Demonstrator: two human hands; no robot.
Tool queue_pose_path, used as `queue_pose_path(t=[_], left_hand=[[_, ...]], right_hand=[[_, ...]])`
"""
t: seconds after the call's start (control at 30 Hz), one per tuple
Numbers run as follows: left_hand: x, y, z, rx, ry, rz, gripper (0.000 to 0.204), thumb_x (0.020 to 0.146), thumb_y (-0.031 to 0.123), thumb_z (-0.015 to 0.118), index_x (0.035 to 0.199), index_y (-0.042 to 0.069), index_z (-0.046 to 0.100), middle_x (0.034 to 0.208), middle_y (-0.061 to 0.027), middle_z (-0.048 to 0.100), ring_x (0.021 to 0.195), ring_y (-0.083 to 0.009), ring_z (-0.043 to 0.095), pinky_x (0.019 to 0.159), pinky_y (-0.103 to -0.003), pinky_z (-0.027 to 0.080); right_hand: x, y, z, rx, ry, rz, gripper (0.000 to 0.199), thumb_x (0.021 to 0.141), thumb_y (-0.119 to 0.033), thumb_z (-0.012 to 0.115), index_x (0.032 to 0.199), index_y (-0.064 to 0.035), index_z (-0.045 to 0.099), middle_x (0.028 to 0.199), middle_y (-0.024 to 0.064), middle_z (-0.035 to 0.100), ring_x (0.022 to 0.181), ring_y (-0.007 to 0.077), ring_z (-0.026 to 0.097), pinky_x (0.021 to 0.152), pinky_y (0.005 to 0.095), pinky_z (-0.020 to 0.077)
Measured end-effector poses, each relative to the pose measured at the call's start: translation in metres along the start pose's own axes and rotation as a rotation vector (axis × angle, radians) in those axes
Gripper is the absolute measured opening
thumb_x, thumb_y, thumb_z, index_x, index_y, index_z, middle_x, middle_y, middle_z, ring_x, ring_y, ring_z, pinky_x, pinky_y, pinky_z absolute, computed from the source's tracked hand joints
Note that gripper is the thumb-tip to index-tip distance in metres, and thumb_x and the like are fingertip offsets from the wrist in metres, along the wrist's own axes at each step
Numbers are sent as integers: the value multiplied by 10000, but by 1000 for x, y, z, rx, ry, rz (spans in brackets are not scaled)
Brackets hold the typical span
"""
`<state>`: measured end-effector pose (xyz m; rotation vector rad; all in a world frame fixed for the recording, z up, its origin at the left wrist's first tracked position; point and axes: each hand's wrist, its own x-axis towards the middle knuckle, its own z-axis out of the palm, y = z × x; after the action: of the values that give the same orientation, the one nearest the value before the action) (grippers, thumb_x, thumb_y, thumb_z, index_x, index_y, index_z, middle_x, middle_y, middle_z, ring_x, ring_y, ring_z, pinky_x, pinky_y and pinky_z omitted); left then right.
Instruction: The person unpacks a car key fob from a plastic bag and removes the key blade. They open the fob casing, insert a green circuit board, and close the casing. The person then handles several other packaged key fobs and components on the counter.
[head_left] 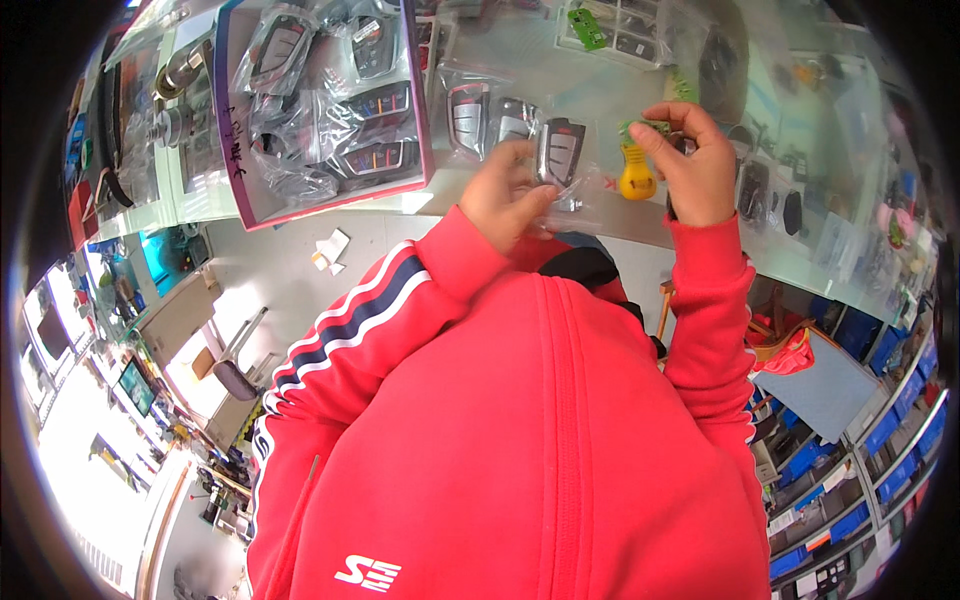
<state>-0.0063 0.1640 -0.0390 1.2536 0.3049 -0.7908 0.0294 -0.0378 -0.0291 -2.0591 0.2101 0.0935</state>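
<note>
My left hand (507,195) is closed on a clear plastic bag with a dark car key fob (560,152) in it. The fob has pale buttons and sits just past my thumb, over the near part of the glass tabletop. To its right, my right hand (698,165) pinches the upper end of a small yellow rounded object (636,178). Something green shows at that end by my fingertips; its exact kind is unclear. Two more bagged key fobs, one silver-grey (467,118) and one dark (515,120), lie just beyond my left hand.
A purple-edged box (330,207) full of bagged key fobs stands at the left. At the back, a divided clear tray (612,52) bears a green circuit board (587,29). More fobs (753,188) lie right of my right hand. The glass table's front edge runs under my wrists.
</note>
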Motion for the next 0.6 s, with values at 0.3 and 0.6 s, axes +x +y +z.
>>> queue_pose_path(t=[0.3,0.6], left_hand=[[8,-4,7,338,-43,93,623,826,-6,507,1352,60,179,1089,-183,492,842,-234,609,669,-294,519],[-21,1,-5,747,9,355,429,789,-4,541,1204,16,439,999,-167,581,822,-221,624,708,-291,500]], right_hand=[[-12,-11,19,-139,-171,-40,258,657,-125,705,872,-38,592,732,102,611,668,226,590,603,307,446],[-11,-2,21,-195,-102,-158,296,675,-86,662,959,-61,581,813,106,608,741,258,587,648,341,448]])
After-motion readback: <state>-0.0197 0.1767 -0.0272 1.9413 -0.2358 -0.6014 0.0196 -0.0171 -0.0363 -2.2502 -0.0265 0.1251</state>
